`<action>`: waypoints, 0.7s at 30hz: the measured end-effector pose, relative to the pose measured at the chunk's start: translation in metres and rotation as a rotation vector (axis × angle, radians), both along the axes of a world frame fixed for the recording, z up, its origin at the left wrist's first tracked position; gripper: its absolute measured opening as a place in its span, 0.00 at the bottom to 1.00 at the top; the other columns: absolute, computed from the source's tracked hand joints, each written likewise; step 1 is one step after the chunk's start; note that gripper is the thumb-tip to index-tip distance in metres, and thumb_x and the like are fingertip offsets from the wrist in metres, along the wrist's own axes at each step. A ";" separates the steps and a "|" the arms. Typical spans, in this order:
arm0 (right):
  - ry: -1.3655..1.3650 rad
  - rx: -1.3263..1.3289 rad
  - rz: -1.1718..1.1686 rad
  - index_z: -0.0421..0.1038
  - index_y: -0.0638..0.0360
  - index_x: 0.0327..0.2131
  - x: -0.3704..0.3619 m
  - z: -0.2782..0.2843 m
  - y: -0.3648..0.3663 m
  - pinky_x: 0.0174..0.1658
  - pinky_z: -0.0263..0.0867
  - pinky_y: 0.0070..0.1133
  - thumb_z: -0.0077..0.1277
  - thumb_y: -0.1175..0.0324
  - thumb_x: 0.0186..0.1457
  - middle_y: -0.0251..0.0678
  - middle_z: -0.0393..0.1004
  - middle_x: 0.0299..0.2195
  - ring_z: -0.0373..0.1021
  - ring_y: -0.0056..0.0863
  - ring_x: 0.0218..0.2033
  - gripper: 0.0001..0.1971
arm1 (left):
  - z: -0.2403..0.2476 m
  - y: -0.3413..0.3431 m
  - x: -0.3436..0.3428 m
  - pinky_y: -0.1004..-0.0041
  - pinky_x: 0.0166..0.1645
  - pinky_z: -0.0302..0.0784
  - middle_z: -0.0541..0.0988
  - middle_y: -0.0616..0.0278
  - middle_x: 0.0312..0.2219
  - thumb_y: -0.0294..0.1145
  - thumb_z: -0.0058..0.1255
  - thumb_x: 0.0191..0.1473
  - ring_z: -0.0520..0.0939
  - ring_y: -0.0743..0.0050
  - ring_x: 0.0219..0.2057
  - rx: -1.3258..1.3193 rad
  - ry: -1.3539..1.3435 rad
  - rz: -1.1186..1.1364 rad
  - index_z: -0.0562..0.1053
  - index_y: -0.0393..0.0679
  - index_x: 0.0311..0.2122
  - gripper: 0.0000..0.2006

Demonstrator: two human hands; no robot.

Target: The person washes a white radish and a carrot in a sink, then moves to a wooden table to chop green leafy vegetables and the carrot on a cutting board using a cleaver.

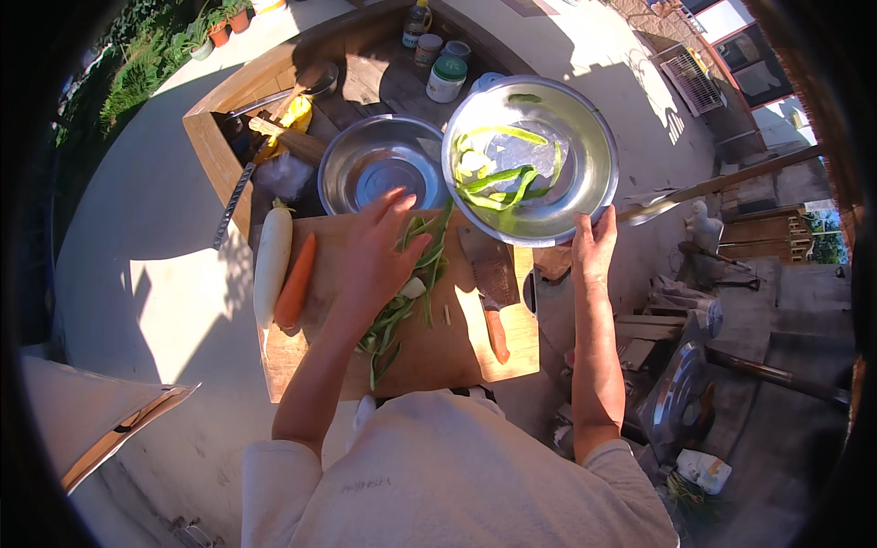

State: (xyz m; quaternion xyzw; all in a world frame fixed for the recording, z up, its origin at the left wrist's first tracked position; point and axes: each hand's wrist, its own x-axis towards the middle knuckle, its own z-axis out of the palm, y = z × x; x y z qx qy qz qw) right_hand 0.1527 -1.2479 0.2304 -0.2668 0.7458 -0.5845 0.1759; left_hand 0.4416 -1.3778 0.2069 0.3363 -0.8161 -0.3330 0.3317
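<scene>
My right hand grips the near right rim of a steel bowl, which is raised and tilted toward me. Green peel strips and a pale chunk lie inside that bowl. With fingers spread, my left hand hovers at a pile of green peels on the wooden cutting board; whether it touches them is unclear. A cleaver with a wooden handle lies at the board's right. On the left side rest a white radish and a carrot.
A second steel bowl stands behind the board. Farther back are a green-lidded jar, a brown-labelled tub and an oil bottle. At the far left of the wooden-edged table are a yellow cloth and a clear plastic bag.
</scene>
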 end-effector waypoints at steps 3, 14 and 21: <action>-0.050 -0.194 -0.023 0.63 0.65 0.52 0.010 -0.028 -0.012 0.39 0.65 0.16 0.49 0.76 0.57 0.34 0.73 0.39 0.68 0.20 0.35 0.19 | 0.011 -0.032 -0.055 0.57 0.62 0.62 0.61 0.48 0.61 0.37 0.67 0.41 0.64 0.46 0.60 -0.191 -0.105 -0.119 0.65 0.38 0.58 0.37; 0.002 -0.038 0.130 0.60 0.68 0.53 0.055 -0.047 -0.037 0.35 0.72 0.22 0.46 0.76 0.57 0.44 0.73 0.37 0.72 0.27 0.33 0.20 | -0.033 -0.092 -0.120 0.60 0.56 0.68 0.71 0.38 0.49 0.56 0.61 0.46 0.74 0.46 0.52 0.420 -0.344 -0.315 0.63 0.35 0.57 0.41; 0.062 -0.122 0.151 0.59 0.62 0.53 0.050 -0.087 -0.051 0.23 0.74 0.17 0.43 0.78 0.59 0.38 0.72 0.37 0.71 0.19 0.27 0.18 | -0.019 -0.058 -0.129 0.52 0.49 0.72 0.78 0.41 0.39 0.54 0.49 0.51 0.77 0.38 0.45 0.200 -0.547 -0.273 0.73 0.32 0.44 0.30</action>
